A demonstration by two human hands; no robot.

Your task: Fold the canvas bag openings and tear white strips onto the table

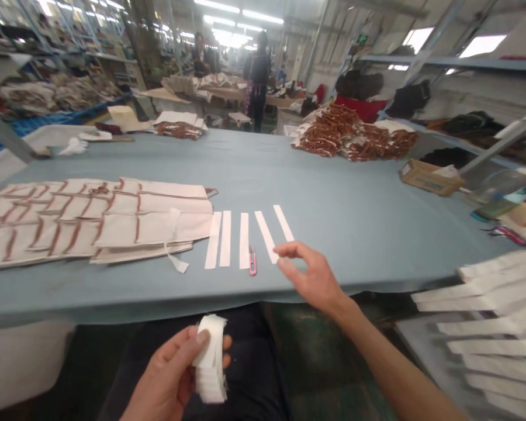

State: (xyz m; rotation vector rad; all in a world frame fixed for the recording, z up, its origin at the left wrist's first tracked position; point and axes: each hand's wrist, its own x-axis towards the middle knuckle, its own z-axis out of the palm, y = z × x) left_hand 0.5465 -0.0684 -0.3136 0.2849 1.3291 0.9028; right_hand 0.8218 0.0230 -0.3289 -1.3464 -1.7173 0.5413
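A small stack of white fabric strips [211, 365], frayed at the ends, is gripped in my left hand [170, 365] below the table edge. My right hand [313, 275] hovers at the table's front edge, thumb and fingers apart, with nothing seen between them. Just beyond its fingertips lie a slanted white strip [266, 235] and another white strip [283, 222]; whether the fingers touch them I cannot tell. More white strips [225, 238] lie upright in a row to the left. Pink thread snips [253, 262] rest against the middle strip [244, 240].
Overlapping cream fabric pieces with brown trim [153, 213] cover the table's left side. Brown-and-cream bundles [346, 131] are heaped at the back right, near a cardboard box [430, 177]. Pale fabric strips [499, 333] hang at lower right. Two people stand beyond the blue-covered table [355, 222].
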